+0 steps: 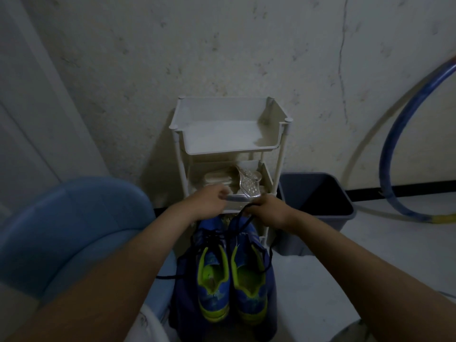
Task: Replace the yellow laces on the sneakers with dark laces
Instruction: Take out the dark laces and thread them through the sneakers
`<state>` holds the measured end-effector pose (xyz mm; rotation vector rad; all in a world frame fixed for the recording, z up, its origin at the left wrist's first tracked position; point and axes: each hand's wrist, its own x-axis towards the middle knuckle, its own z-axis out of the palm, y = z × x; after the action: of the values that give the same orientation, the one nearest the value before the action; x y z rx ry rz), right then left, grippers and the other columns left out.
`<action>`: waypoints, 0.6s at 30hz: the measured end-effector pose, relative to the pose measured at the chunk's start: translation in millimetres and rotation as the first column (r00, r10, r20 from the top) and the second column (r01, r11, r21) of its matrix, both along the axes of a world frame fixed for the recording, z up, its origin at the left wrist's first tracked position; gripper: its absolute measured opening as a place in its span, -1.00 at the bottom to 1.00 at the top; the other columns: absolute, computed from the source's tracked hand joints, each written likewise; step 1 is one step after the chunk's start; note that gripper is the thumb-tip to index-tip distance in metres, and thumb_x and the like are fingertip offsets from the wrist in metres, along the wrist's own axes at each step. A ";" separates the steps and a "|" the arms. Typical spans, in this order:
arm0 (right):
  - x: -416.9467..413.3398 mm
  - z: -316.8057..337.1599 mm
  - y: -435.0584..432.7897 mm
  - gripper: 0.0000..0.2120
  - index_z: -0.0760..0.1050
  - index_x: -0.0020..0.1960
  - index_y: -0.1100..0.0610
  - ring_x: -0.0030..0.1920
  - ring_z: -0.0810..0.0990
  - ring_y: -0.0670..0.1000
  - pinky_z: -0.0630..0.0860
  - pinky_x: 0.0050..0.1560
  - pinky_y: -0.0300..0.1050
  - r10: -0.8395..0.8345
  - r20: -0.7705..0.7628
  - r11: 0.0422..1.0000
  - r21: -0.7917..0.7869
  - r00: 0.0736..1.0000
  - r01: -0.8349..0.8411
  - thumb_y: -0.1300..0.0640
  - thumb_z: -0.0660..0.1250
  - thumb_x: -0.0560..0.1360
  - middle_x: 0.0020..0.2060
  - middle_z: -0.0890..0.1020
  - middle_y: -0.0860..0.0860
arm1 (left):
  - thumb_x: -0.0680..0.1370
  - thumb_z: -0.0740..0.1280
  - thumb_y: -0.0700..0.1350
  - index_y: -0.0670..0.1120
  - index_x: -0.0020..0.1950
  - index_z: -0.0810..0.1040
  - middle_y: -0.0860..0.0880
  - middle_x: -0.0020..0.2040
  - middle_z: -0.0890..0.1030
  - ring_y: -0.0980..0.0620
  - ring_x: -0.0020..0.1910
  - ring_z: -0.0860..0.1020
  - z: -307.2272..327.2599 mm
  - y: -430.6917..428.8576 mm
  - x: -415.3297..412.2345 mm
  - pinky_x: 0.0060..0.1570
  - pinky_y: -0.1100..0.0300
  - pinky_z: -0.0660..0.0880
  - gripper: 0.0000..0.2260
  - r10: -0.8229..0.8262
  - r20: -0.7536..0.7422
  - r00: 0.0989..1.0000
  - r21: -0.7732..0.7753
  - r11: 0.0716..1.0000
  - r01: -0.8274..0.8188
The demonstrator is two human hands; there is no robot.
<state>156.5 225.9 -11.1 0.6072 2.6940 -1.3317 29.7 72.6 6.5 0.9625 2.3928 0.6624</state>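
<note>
Two blue sneakers with lime-green lining stand side by side, heels toward me: the left sneaker (pixel 213 277) and the right sneaker (pixel 249 280). Both rest on a dark blue cloth (pixel 183 304). Dark laces (pixel 243 219) cross the left sneaker's front and run up from the right one. My right hand (pixel 270 211) grips those dark laces above the right sneaker's toe. My left hand (pixel 206 203) is curled above the left sneaker's toe, at the front rim of the rack's lower tier; what it holds is hidden. A loose dark lace end (pixel 165 277) trails left.
A white tiered rack (pixel 230 148) stands against the wall just beyond the sneakers, with clear sandals (pixel 248 185) on its lower tier. A grey bin (pixel 318 211) sits to the right, a blue hoop (pixel 392 154) leans on the wall, a blue chair (pixel 74 225) is left.
</note>
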 end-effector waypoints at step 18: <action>13.8 4.8 15.8 -0.89 0.62 -0.04 0.11 -0.19 0.56 -0.15 0.42 -0.21 -0.31 -0.055 0.001 0.998 0.026 0.998 0.055 0.08 0.42 0.50 -0.20 0.61 -0.06 | 0.66 0.16 -0.01 -0.08 -0.17 0.56 0.00 -0.30 0.49 0.05 -0.34 0.42 18.0 19.9 4.8 -0.36 0.18 0.29 -0.70 0.273 -0.009 0.962 0.177 0.947 -0.267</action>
<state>170.3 241.8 -6.3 0.6895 2.7161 -1.3103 34.5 92.4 24.5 0.7212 2.5556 0.9772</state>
